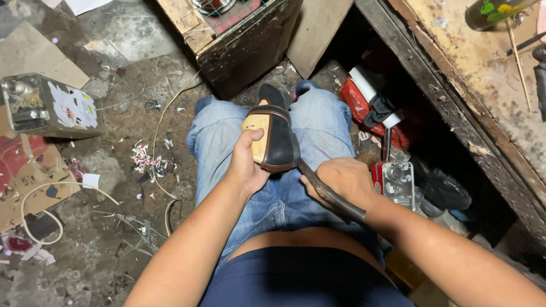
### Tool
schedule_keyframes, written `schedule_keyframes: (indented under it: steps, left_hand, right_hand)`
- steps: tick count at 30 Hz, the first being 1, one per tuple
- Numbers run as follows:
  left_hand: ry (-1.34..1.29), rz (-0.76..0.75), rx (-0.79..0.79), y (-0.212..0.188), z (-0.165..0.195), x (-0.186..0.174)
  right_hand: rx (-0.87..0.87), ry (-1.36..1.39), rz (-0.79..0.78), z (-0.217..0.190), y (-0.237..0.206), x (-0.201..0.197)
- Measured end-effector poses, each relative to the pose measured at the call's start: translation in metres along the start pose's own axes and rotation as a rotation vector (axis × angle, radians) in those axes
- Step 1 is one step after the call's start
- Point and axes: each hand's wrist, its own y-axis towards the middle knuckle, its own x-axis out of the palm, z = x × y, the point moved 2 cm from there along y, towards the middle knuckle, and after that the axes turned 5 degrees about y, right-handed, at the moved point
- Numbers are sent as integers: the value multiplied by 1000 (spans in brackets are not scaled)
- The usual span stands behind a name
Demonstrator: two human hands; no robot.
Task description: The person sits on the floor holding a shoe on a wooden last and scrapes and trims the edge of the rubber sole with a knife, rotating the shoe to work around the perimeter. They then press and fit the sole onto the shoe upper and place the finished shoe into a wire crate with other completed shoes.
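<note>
Black suede covers the shoe (277,132) you hold at the centre of the frame, resting over your knees in blue jeans (318,128); its tan sole faces you, edged with a brown band, toe end pointing toward the top of the frame; your left hand (245,165) grips the shoe from the left side, thumb laid across the pale sole, the other fingers wrapped behind it and out of sight; your right hand (344,181) sits just right of the shoe's near end, fingers curled tight around a dark metal tool (330,195) whose tip meets the lower edge of the shoe, while its handle runs down along your forearm toward the lower right; you cannot tell exactly how the tip meets the sole, since the join is dark; at the upper left of the frame a dented metal can (48,106) lies on its side on the dirty concrete floor (122,227), with flattened cardboard (34,170) beside it and a white cord (40,210) looping across the left edge; a worn wooden crate (227,40) stands at the top centre; a stained wooden desk (483,74) fills the upper right, and beneath it sit a red bag (358,102) and a clear glass jar (398,182)
</note>
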Motion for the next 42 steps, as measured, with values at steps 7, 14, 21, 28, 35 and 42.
schedule_keyframes:
  steps: [7, 14, 21, 28, 35, 42]
  left_hand:
    - [-11, 58, -56, 4, 0, -1]
    - [-38, 18, 12, 24, 4, -4]
    - [2, -12, 57, 15, -3, -7]
    - [-100, -140, 14, -6, -11, -17]
    - [-28, -92, 47, -7, -12, -17]
    - [68, -76, 134, 5, -12, -19]
  right_hand:
    - [-173, 113, -45, 17, -9, 10]
    - [-116, 19, -147, 35, -13, 31]
    - [-69, 105, -136, 33, -7, 18]
    - [6, 172, -164, 24, -3, -5]
    - [8, 239, -147, 18, 8, -9]
    - [155, 286, -259, 28, 19, -4]
